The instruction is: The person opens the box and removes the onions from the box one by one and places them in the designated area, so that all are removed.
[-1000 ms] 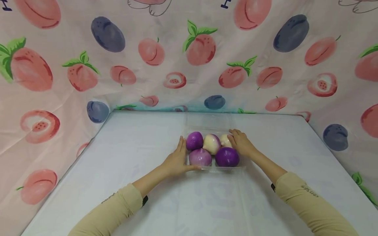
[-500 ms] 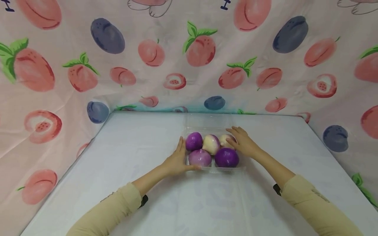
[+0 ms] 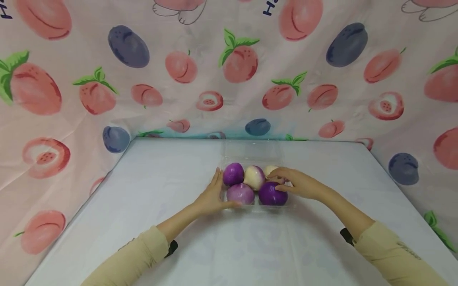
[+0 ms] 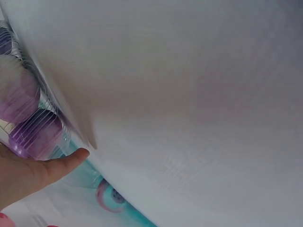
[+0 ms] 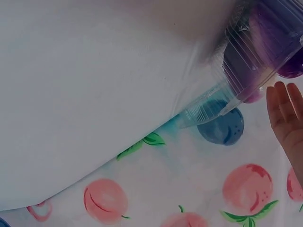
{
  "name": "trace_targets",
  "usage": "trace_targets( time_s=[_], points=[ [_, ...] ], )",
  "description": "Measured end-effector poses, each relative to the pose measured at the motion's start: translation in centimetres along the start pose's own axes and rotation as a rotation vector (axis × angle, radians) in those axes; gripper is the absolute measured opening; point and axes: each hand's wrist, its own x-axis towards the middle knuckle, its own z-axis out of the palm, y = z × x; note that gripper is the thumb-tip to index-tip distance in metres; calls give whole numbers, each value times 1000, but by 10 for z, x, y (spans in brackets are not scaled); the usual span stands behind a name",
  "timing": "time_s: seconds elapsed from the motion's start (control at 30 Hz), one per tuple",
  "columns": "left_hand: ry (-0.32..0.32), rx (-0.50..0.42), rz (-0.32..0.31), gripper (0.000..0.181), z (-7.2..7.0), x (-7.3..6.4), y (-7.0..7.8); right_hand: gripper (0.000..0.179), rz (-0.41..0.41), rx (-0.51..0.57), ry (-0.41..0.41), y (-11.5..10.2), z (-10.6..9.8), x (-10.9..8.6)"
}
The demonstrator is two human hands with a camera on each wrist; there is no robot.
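Note:
A clear plastic clamshell box (image 3: 286, 206) holds several onions, its lid (image 3: 252, 149) folded back towards the wall. In the back row are a purple onion (image 3: 233, 174), a cream-and-purple onion (image 3: 254, 178) and a pale onion (image 3: 270, 170), partly hidden by fingers. In front are a light purple onion (image 3: 240, 194) and a dark purple onion (image 3: 269, 194). My left hand (image 3: 208, 198) rests along the box's left side, fingers straight and thumb at the front edge. My right hand (image 3: 304, 184) reaches over the right side, fingers above the pale onion, thumb by the dark purple one.
The box stands on a white-covered table (image 3: 164, 171), towards its far edge. A fruit-printed cloth (image 3: 200, 35) hangs behind and along both sides.
My right hand has drawn back from the box's far right corner and swung over the right-hand onions, its thumb now by the dark purple one. My left hand has stayed at the box.

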Motion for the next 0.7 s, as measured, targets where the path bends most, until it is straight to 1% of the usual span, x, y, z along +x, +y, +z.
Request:
trace_targets(
  time_s=[0.07,0.17,0.33,0.4,0.47,0.7],
  points=[
    [14,8,-7,123,-1,-1,-1,38,-10,1,-46,-1,0,-2],
    [35,32,-10,123,-2,-2,-2,44,-22,-9,-89,-2,1,-4],
    [54,60,0,120,-2,-2,-6,53,14,-2,-143,-5,2,-8],
    [55,69,7,119,-1,-1,-8,55,16,-13,-159,-7,3,-9],
    [45,83,16,119,-1,-1,-9,56,7,-30,-166,-7,4,-10],
    [-37,92,16,121,-2,0,-11,64,-52,-57,-151,-4,8,-10]
  ],
)
